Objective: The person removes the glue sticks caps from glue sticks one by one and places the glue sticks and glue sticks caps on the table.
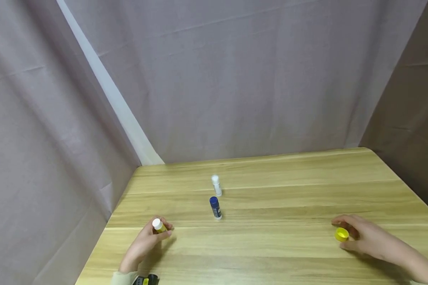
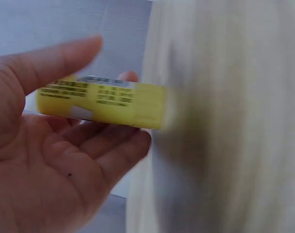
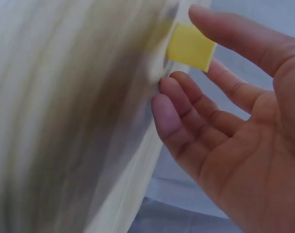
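Note:
A yellow glue stick [image 1: 161, 228] with a white top stands at the left of the table. My left hand [image 1: 142, 242] is around it, and in the left wrist view the thumb [image 2: 64, 60] is held apart from the barrel while the fingers lie along its other side. Far to the right, a yellow cap [image 1: 341, 234] sits with its hollow side up. My right hand [image 1: 372, 240] surrounds the cap loosely. In the right wrist view the thumb [image 3: 234, 34] is close beside the cap, and the other fingertips are spread away from it.
Between the hands and farther back stand a glue stick with a blue cap [image 1: 215, 208] and a white glue stick [image 1: 216, 186] behind it. A black strap-like item [image 1: 146, 280] shows at the left wrist. Grey curtains [image 1: 249, 87] hang behind the wooden table [image 1: 271, 206].

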The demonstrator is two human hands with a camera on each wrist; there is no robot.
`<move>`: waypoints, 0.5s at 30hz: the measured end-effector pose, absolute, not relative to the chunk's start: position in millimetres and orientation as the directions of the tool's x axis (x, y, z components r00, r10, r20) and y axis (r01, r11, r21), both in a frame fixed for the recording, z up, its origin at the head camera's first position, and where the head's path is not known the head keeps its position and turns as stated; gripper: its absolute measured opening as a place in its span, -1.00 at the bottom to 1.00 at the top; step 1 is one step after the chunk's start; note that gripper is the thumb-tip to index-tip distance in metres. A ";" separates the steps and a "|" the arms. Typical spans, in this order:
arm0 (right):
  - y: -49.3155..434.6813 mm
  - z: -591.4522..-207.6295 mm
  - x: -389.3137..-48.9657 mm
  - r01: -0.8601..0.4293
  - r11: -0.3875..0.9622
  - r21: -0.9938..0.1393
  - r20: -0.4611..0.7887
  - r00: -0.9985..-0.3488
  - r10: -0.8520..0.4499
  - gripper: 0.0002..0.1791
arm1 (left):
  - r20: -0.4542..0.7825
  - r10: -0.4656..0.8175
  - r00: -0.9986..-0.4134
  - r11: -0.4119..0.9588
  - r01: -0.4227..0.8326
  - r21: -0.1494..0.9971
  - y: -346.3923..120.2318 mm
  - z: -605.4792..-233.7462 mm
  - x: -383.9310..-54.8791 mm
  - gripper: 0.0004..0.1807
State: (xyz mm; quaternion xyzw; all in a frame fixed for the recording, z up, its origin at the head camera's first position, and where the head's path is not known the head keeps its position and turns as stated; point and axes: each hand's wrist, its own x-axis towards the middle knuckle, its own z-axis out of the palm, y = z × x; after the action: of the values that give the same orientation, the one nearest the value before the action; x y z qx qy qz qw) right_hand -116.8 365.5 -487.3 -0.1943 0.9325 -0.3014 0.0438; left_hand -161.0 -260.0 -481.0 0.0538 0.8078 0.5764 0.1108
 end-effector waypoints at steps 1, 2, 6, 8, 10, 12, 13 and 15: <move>366.4 -486.0 -116.5 -0.326 0.743 -0.585 0.026 -0.923 -0.385 -0.34 | -0.120 0.199 -0.973 0.343 -0.045 0.938 -260.3 -478.4 -160.4 -0.63; 367.0 -484.3 -116.3 -0.319 0.741 -0.591 0.020 -0.924 -0.381 -0.32 | -0.125 0.179 -0.976 0.359 -0.054 0.932 -260.8 -474.9 -159.6 -0.60; 368.6 -473.7 -115.7 -0.302 0.781 -0.547 0.028 -0.939 -0.344 -0.27 | -0.113 0.098 -0.989 0.417 -0.062 0.907 -264.0 -453.7 -154.5 -0.52; 369.4 -466.9 -115.7 -0.300 0.801 -0.519 0.050 -0.945 -0.322 -0.28 | -0.078 0.080 -0.994 0.440 -0.035 0.898 -265.2 -439.9 -152.1 -0.50; 370.9 -459.6 -116.1 -0.296 0.817 -0.494 0.074 -0.951 -0.300 -0.30 | -0.026 0.071 -0.997 0.459 0.009 0.888 -265.7 -425.3 -150.0 -0.50; 372.7 -451.7 -117.2 -0.293 0.826 -0.482 0.101 -0.955 -0.279 -0.32 | 0.022 0.066 -0.998 0.479 0.051 0.877 -265.2 -410.6 -148.6 -0.50; 373.9 -448.3 -118.1 -0.308 0.824 -0.475 0.130 -0.951 -0.280 -0.33 | 0.047 0.068 -0.997 0.484 0.074 0.872 -264.7 -404.1 -148.3 -0.50; 375.9 -442.0 -120.0 -0.344 0.823 -0.453 0.194 -0.939 -0.285 -0.34 | 0.073 0.069 -0.995 0.498 0.098 0.862 -263.5 -393.6 -147.6 -0.49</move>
State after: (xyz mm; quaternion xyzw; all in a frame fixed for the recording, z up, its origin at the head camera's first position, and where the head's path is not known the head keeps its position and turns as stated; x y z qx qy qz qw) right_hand -120.0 375.9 -442.0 -0.1650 0.9528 -0.2479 -0.0591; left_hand -147.6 -263.5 -393.6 0.0484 0.8653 0.4987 -0.0144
